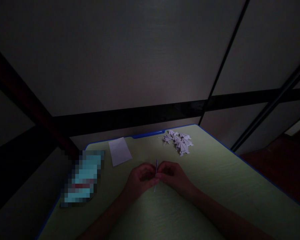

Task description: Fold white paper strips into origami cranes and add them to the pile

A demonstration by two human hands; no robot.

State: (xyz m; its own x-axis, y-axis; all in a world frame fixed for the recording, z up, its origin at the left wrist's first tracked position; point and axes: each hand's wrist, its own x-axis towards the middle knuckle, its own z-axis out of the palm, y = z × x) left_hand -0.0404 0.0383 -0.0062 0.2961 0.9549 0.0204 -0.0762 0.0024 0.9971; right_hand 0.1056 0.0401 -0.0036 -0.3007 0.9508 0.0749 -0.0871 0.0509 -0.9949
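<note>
My left hand (141, 177) and my right hand (172, 173) meet over the middle of the table. Between their fingertips they pinch a small folded piece of white paper (156, 163), seen nearly edge-on as a thin upright strip. Its lower end pokes out beneath my thumbs. Most of the folded paper is hidden by my fingers. Beyond my right hand lies a pile of folded paper figures (182, 144), pointed and white, overlapping one another. Farther off to the left of my hands rests a stack or sheet of white paper (120, 151).
The pale green table (150, 216) has a blue edge, with a blue strip (148, 134) along its far side. A pixelated turquoise object (86, 176) lies at the left edge. Large grey panels (130, 60) with dark bands stand right behind the table.
</note>
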